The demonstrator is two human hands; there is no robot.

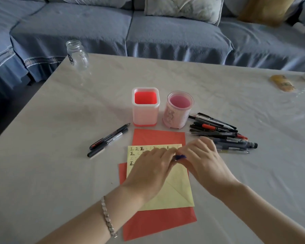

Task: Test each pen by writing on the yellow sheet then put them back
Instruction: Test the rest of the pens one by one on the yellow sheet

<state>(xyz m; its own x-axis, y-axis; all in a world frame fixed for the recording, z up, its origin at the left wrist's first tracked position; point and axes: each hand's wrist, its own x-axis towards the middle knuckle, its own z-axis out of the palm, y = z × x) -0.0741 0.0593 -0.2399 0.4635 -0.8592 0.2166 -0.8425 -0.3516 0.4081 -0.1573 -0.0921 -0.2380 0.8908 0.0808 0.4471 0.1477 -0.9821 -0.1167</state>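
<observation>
Left hand: The left hand (153, 166) was over the upper half of the yellow sheet, fingers curled in towards the right hand and pinching one end of a blue pen (180, 157). A silver bracelet (107, 217) sat on that wrist.
Right hand: The right hand (201, 159) met the left one, its fingers bent round the other end of the same pen. Blur hid the exact grip.
Blue pen: Only a short blue stretch showed between the two hands, held just above the sheet's upper right part.
Yellow sheet (174, 191): It lay flat on the counter (60, 138) over red paper (158, 136), which showed beyond its upper and lower edges. Rows of dark test marks ran along its top left part.
Pen holders: A square pink-and-white holder (145, 106) and a round pink holder (179, 110) stood upright side by side just behind the paper. No pen showed above either rim.
Pen pile (222, 134): Many pens, mostly dark, lay heaped on the counter right of the round holder.
Two dark pens (109, 138): They lay side by side, left of the paper, apart from the pile.
Glass jar (77, 54): It stood lidless at the far left corner of the counter.
Background: A blue sofa (165, 32) ran behind the counter.
</observation>
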